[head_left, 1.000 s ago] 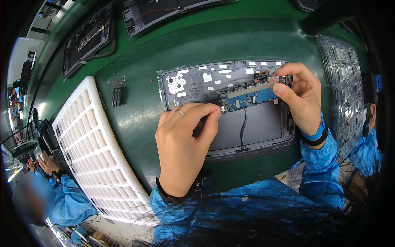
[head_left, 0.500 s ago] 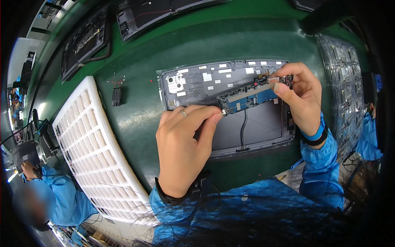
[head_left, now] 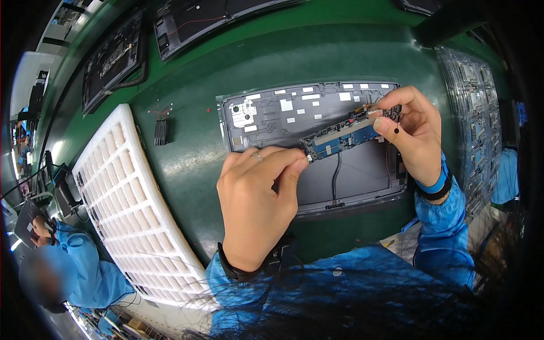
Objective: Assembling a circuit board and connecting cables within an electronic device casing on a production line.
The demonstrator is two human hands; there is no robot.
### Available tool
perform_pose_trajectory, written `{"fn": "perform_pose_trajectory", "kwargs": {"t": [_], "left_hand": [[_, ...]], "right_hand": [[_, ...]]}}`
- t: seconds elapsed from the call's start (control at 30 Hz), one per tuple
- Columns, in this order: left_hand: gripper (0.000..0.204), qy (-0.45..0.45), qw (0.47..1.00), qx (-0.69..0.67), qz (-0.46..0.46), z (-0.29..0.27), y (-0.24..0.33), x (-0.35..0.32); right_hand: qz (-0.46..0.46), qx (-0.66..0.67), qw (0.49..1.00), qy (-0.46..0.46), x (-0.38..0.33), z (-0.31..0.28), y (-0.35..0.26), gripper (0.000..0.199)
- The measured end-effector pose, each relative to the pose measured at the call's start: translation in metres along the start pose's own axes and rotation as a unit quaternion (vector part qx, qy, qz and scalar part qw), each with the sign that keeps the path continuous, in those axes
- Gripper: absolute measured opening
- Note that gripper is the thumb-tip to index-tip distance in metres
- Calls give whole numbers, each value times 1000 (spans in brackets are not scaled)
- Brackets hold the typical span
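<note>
Green bench surface (head_left: 266, 62), glossy. Far left corner: two dark, flat open housings (head_left: 113, 62), the nearer one showing exposed parts. Small black ribbed block (head_left: 161, 132) with thin wires lies alone between the foam and the work. Lower left, a co-worker's blue sleeve (head_left: 96, 277). Loose dark hair strands cross the lower edge, blurring it.

Long narrow circuit board (head_left: 339, 141), blue with a grey strip, is held tilted above the dark-grey rectangular shell (head_left: 362, 181) — board and hands hide part of the shell.

Left hand (head_left: 258, 192): back upward, thumb and index pinching at a small white piece on the board's left end. Right hand (head_left: 413, 130): grasping the right end, thumb on the near face, index over the top edge.

Containers: shell bears white patches and a black cable (head_left: 337, 175) below the board. White foam tray (head_left: 139, 164), gridded; cell contents cannot be told. Clear plastic trays (head_left: 451, 96), far right — circuit boards in the compartments.
</note>
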State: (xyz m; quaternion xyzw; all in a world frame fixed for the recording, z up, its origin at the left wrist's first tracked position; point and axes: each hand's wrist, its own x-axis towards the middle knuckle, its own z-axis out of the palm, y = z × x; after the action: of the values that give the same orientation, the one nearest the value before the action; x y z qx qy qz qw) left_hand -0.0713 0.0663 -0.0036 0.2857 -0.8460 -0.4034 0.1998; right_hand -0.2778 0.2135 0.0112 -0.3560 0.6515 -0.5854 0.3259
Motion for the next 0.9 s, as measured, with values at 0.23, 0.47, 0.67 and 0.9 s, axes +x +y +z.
{"fn": "perform_pose_trajectory", "kwargs": {"t": [0.23, 0.47, 0.67, 0.9], "left_hand": [[7, -6, 1000, 13, 0, -2, 1, 1], [22, 19, 995, 12, -93, -37, 28, 22], [61, 210, 965, 152, -41, -95, -74, 138], [115, 116, 988, 78, -70, -92, -136, 172]], "right_hand": [[-10, 4, 1000, -11, 1, 2, 0, 25], [-18, -25, 1000, -3, 5, 4, 0, 21], [-141, -335, 917, -166, -3, 11, -24, 75], [-90, -537, 809, -222, -35, 18, -37, 107]]}}
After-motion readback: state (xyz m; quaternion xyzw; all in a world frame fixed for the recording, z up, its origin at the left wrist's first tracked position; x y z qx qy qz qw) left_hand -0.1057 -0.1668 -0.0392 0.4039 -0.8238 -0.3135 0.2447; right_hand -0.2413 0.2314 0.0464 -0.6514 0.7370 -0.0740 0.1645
